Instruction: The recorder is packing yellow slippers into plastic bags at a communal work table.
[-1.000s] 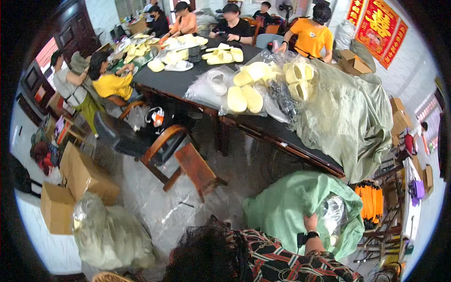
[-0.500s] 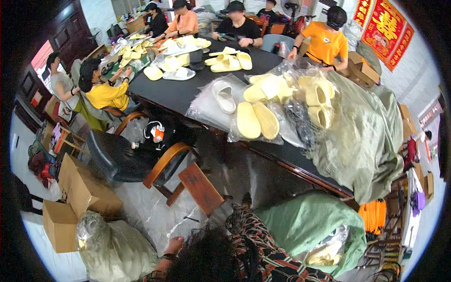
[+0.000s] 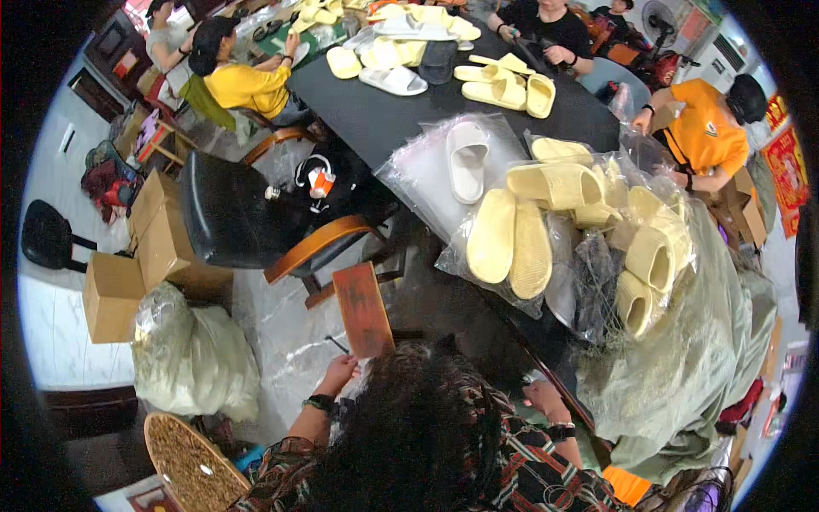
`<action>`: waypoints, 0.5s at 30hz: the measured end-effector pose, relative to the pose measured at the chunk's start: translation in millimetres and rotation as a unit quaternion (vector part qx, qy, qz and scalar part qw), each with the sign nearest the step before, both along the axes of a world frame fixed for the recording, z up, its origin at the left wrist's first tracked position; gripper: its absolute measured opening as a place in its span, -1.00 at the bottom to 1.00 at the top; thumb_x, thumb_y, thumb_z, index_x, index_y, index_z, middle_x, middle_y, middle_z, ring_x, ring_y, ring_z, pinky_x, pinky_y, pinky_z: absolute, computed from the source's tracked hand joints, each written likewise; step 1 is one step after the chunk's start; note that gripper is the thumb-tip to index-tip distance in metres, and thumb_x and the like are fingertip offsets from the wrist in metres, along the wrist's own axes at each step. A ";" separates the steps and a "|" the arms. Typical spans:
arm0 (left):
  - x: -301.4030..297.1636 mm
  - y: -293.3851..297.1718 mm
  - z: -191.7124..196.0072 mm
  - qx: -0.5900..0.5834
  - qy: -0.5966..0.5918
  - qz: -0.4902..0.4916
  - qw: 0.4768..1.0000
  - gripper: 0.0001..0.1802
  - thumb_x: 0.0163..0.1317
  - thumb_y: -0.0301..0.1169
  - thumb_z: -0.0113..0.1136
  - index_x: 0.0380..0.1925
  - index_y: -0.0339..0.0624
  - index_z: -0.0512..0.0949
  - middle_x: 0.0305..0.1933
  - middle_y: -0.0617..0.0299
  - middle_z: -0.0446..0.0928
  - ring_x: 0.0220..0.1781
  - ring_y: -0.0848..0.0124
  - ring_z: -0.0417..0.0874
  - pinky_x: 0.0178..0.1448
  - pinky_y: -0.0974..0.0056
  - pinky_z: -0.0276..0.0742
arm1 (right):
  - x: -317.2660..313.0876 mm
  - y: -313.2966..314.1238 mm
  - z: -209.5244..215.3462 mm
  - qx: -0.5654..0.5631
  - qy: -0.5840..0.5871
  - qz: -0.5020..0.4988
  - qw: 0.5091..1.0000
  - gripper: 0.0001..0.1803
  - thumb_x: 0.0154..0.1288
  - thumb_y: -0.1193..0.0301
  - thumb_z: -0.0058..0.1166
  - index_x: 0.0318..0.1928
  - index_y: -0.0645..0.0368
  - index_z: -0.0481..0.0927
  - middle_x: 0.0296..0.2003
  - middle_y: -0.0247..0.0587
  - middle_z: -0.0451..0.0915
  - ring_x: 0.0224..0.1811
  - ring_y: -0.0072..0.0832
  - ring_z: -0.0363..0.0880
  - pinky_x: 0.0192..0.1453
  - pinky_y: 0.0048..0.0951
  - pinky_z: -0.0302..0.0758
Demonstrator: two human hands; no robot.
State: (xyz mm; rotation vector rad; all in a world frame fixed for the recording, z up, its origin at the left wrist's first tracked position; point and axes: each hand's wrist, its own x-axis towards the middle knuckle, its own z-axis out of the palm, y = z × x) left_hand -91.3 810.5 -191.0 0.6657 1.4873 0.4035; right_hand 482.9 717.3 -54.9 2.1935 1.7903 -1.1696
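Observation:
My left hand (image 3: 341, 374), fingers curled, is beside the near edge of a reddish-brown wooden stool (image 3: 364, 307). Whether it touches the stool or holds anything is hidden. My right hand (image 3: 546, 399) hangs by the near edge of the black table (image 3: 375, 119); its fingers are bent in, and their contents do not show. Pale yellow slippers (image 3: 490, 237) in clear plastic bags lie on the table, farther off than this hand. Next to them a white slipper (image 3: 467, 164) rests on a stack of clear bags (image 3: 418, 175). Dark hair covers the lower middle of the view.
A black armchair (image 3: 226, 209) stands left of the stool. Cardboard boxes (image 3: 115, 294) and a stuffed pale sack (image 3: 200, 354) are at the left. Grey-green sacking (image 3: 682, 375) drapes over the table's right end. Co-workers sit or stand around the table, one in orange (image 3: 706, 128).
The view has swung to the right and down, so the table's near side looks closer. My right hand has come into sight. My left hand now appears nearer the stool.

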 end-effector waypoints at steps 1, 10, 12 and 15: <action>35.3 17.7 31.5 0.009 -0.001 -0.019 1.000 -0.66 0.43 -0.28 0.13 -0.05 -0.40 0.59 -0.29 0.10 0.68 -0.31 0.36 0.71 -0.23 0.29 0.61 | 3.9 -1.5 3.7 -0.005 -0.010 -0.004 1.000 -0.60 0.35 0.13 0.04 -0.36 0.24 0.67 -0.35 0.18 0.68 -0.28 0.10 0.68 -0.19 -0.01 0.56; 33.4 21.2 2.1 0.044 0.193 -0.115 0.973 -0.55 0.22 -0.13 0.10 -0.17 -0.32 0.67 -0.39 0.01 0.70 -0.32 0.17 0.76 -0.13 0.09 0.66 | 30.5 22.0 -22.3 -0.013 0.033 0.031 0.999 -0.68 0.32 0.28 0.07 0.01 0.15 0.58 -0.32 0.11 0.69 -0.23 0.16 0.66 -0.24 -0.01 0.62; 37.7 34.6 4.9 0.045 0.197 -0.123 0.971 -0.58 0.22 -0.15 0.09 -0.18 -0.29 0.68 -0.38 0.02 0.70 -0.31 0.18 0.77 -0.13 0.09 0.66 | 40.9 21.8 -34.1 0.022 0.046 0.066 0.997 -0.66 0.33 0.27 0.10 0.06 0.11 0.56 -0.33 0.12 0.69 -0.24 0.15 0.66 -0.27 -0.01 0.60; 34.5 53.4 5.7 0.101 0.242 -0.205 0.943 -0.55 0.25 -0.04 0.09 -0.17 -0.17 0.69 -0.34 -0.11 0.69 -0.20 -0.11 0.72 -0.06 -0.07 0.61 | 35.5 33.9 -27.1 0.058 0.085 0.064 0.993 -0.60 0.33 0.26 0.14 0.14 0.08 0.53 -0.34 0.13 0.69 -0.28 0.12 0.67 -0.30 -0.02 0.58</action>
